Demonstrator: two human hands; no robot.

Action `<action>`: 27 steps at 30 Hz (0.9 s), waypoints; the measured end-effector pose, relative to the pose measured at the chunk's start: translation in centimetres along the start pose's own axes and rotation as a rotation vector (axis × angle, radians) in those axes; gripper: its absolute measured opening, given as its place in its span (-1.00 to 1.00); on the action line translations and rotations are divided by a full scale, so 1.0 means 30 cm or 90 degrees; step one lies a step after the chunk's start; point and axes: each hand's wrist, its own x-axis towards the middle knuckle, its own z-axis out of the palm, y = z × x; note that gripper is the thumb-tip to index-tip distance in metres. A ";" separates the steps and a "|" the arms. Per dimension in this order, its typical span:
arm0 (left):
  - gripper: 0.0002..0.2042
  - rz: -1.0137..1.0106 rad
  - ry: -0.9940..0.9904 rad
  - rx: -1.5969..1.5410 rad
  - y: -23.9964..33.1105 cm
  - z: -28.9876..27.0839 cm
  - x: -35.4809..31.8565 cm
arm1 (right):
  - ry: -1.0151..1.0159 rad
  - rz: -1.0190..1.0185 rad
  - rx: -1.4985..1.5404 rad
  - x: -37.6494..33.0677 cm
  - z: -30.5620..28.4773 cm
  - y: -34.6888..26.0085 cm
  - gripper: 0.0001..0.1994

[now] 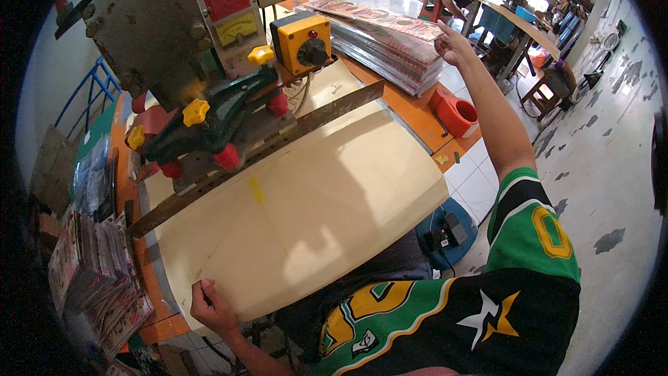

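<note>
My right hand (454, 44) reaches far to the back right, its fingers closed on the corner of a long printed sheet (376, 15). That sheet lies over a tall stack of plastic-wrapped printed sheets (390, 56), its near right end raised a little. My left hand (213, 308) rests with curled fingers at the near left edge of a large cream sheet (327, 195) on the work table; whether anything is in those fingers is hidden. Across the cream sheet's far side runs a long metal bar (278, 146) of a press machine (160, 28).
A yellow control box (300, 42) with a black knob stands beside the press. An orange-red tape dispenser (454, 113) sits at the table's right edge. Bundled printed packs (97, 271) are piled at the left. Behind, a person (452, 0) sits near another table (518, 17).
</note>
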 end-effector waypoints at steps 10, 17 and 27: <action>-0.68 0.074 0.048 -0.047 -0.015 0.025 0.007 | -0.035 -0.307 -0.127 0.035 -0.077 0.020 -0.80; -0.65 -0.027 -0.018 -0.004 -0.042 -0.010 -0.001 | 0.028 -0.407 -0.029 -0.322 -0.159 -0.073 -0.77; -0.68 0.054 0.067 -0.046 -0.034 0.021 0.001 | 0.340 -0.512 -0.059 -0.813 -0.489 -0.244 -0.62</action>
